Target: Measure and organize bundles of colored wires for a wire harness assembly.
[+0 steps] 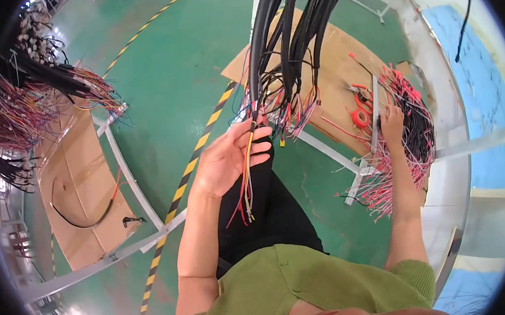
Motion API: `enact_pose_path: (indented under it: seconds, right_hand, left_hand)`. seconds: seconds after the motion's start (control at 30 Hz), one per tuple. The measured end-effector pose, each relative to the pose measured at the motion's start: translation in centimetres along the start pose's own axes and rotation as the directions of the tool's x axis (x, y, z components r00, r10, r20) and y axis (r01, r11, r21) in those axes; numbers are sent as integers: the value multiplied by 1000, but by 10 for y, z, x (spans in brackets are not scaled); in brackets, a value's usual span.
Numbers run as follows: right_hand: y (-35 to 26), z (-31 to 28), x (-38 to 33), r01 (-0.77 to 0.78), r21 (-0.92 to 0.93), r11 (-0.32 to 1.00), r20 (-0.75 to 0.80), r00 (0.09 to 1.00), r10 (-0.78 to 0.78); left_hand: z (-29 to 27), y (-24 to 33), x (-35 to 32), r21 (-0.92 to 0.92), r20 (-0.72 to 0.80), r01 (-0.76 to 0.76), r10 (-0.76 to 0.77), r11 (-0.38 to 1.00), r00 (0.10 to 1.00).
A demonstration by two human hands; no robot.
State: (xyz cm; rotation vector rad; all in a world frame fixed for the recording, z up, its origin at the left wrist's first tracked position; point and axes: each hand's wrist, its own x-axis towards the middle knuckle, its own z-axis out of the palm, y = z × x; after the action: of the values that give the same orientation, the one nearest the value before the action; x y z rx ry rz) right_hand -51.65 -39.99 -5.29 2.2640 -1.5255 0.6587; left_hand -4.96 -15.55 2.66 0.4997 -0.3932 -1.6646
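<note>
My left hand is raised in front of my lap. Its thumb and forefinger pinch the loose wires, yellow, red and white, that come out of the end of a thick black cable; the other fingers are spread. At the right, my right hand rests with curled fingers at the left side of a pile of black wires with red ends. What its fingertips grip is too small to make out. Just left of that hand lie a roll of red tape and red-handled pliers on cardboard.
Several more black cables hang ahead, their wire ends over a cardboard sheet on a metal frame. To the left, bundles of coloured wires hang near another cardboard sheet. Yellow-black tape marks the green floor.
</note>
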Motion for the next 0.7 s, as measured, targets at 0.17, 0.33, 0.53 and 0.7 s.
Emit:
enact_pose_path:
  seconds: [0.17,0.33,0.53,0.7]
  right_hand:
    - [-35,6,19,-197,117,973,200,965,171]
    - [-56,-5,25,-232,250,940,190,964,187]
    - [-259,-88,32,-469,851,236,497,864,-74]
    - [-319,-83,33,-443,875,196,464,882,-79]
  left_hand:
    - [-13,0,9,131,-1,76,-76,989,997]
    - [-20,-9,18,204,-67,54,-41,978,997]
    - [12,-40,29,350,-260,-39,137,936,956]
    - [12,-59,33,797,-192,-95,400,596,896]
